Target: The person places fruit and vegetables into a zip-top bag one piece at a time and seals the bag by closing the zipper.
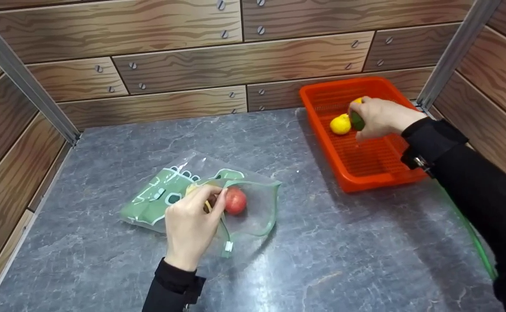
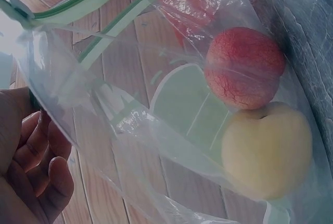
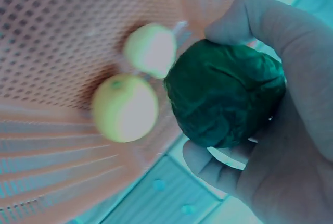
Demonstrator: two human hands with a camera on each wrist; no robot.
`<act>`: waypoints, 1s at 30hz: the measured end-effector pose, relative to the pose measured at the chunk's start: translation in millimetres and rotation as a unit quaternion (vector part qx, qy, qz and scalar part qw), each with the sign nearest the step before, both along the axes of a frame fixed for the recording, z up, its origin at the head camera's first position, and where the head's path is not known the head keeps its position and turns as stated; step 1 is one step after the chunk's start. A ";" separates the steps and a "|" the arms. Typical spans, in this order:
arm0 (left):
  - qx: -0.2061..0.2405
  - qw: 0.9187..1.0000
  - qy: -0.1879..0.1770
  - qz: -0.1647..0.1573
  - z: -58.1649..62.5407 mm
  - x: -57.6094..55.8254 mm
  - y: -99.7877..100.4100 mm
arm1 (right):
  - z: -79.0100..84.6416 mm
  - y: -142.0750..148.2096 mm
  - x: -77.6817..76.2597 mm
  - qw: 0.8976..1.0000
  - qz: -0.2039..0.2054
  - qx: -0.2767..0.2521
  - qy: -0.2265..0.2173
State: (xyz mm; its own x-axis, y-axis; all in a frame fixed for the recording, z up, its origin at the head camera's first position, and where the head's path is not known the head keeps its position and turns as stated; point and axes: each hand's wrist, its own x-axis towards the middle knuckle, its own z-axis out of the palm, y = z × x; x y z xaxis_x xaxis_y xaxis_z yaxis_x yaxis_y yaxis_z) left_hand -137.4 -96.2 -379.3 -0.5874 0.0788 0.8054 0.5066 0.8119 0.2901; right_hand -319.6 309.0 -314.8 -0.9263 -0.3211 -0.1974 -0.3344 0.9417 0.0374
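My left hand [image 1: 191, 223] pinches the green-edged mouth of a clear zip bag [image 1: 257, 216] lying on the table. A red, wrinkled fruit [image 1: 235, 200] is inside, touching a pale yellow fruit [image 2: 268, 151] in the left wrist view. Over the orange basket [image 1: 378, 181], my right hand [image 1: 385, 116] grips a dark green wrinkled ball [image 3: 226, 92], its exact kind unclear. Beside the ball, a small yellow lemon-like fruit [image 1: 340, 124] lies in the basket. Near it is a rounder yellow fruit [image 3: 125, 108], mostly hidden by my right hand in the head view.
Green cartoon printing covers the bag's far part, and a white slider [image 1: 228, 246] sits on its zip. Wood-patterned walls [image 1: 183, 52] stand behind and at both sides of the grey marbled table [image 1: 118, 268]. A green strip [image 1: 474, 236] runs under my right arm.
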 end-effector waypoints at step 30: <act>-0.005 1.000 0.004 -0.001 0.7 1.3 3.6 | -23.6 -117.3 137.1 0.923 0.069 -0.361 0.111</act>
State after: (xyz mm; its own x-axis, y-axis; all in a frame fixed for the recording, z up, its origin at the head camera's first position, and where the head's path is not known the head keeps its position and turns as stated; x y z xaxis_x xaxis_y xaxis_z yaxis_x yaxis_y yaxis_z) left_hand -136.1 -92.6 -378.6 -0.5805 0.0886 0.8094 0.5110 0.8135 0.2775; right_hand -182.5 191.8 -338.3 -0.8588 -0.4124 0.3040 -0.5123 0.6968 -0.5020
